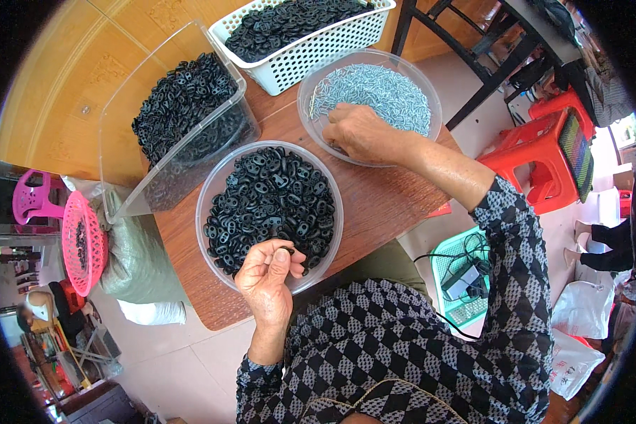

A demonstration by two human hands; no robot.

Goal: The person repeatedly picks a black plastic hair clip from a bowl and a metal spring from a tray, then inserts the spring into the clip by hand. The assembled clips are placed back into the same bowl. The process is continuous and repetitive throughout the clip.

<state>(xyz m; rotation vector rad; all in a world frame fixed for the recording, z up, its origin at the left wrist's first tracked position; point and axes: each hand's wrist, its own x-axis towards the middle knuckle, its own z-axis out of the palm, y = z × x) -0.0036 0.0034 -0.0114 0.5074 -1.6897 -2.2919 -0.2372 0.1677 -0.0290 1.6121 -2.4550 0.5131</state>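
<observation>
My left hand (267, 286) is at the near rim of a round clear tub (212, 263) full of small black plastic pieces (279, 191) with two holes each. Thumb and forefinger pinch one small black plastic piece (288, 250), mostly covered by the fingers. My right hand (360, 133) reaches over the near left side of another round clear bowl (434, 99), which holds a heap of small silvery screws (378, 92). Its fingers are curled downward at the edge of the heap. The fingertips are hidden, so what they grip does not show.
Behind the tubs stand a clear box (222, 116) and a white perforated basket (283, 76), both heaped with black pieces. All rest on a brown wooden table (371, 205). A green basket (466, 311) with cables, red stools (533, 159) and a pink basket (95, 244) surround it.
</observation>
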